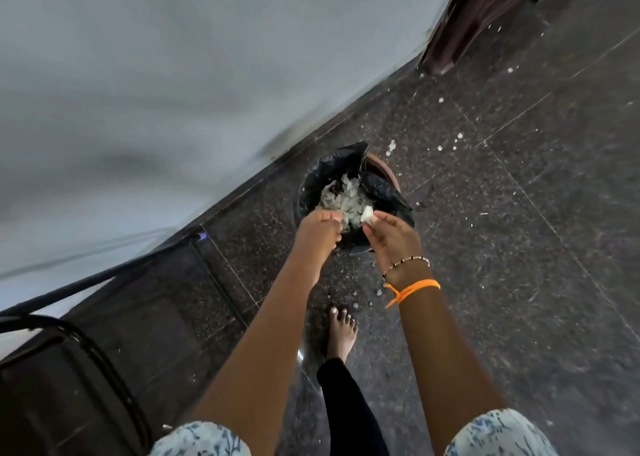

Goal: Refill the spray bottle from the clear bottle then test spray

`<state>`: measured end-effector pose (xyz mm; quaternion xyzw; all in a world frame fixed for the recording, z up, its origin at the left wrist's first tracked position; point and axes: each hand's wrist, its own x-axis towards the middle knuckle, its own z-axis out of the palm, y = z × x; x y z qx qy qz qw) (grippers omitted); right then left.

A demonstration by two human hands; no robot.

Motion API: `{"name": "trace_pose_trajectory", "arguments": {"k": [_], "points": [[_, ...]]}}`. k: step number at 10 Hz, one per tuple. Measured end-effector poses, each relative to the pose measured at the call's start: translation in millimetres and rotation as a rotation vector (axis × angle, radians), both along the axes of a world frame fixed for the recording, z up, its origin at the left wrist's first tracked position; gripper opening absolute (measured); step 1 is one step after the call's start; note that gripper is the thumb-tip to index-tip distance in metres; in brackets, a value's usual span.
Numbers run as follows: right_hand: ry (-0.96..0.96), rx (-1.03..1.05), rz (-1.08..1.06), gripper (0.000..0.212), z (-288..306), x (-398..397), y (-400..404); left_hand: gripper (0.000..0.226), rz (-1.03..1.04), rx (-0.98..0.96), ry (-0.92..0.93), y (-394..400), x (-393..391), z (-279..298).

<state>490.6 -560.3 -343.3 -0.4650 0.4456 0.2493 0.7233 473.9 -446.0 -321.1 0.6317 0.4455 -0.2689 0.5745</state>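
From the head view, you are standing over a small waste bin (381, 168) on the dark speckled floor (519, 247), close to the pale wall (173, 74). The bin is lined with a black bag (377, 189) whose edges are bunching up around the rim, and it is holding a heap of crumpled white and translucent scraps (341, 196), with something darker near the top of the heap.

Both of your arms are reaching down over the bin. Your left hand (320, 230) is hanging above the near edge with its fingers curled downward; whether it is gripping anything you cannot tell from here. Your right hand (393, 239) is pinching a small white wad (367, 212) between its fingertips, just above the scraps. A beaded bracelet (410, 261) and an orange band (414, 287) are sitting on that wrist.

Neither the spray bottle nor the clear bottle is showing in this view.

Your bare foot (341, 331) is resting on the floor below the bin, with white flecks (391, 147) lying scattered on the tiles around it. A dark chair frame (86, 351) is standing at your left.
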Motion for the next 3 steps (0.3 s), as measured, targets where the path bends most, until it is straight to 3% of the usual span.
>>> {"name": "trace_pose_trajectory", "arguments": {"k": [3], "points": [[0.078, -0.026, 0.079, 0.026, -31.5, 5.6, 5.3, 0.025, 0.083, -0.016, 0.044, -1.6, 12.3, -43.8]]}}
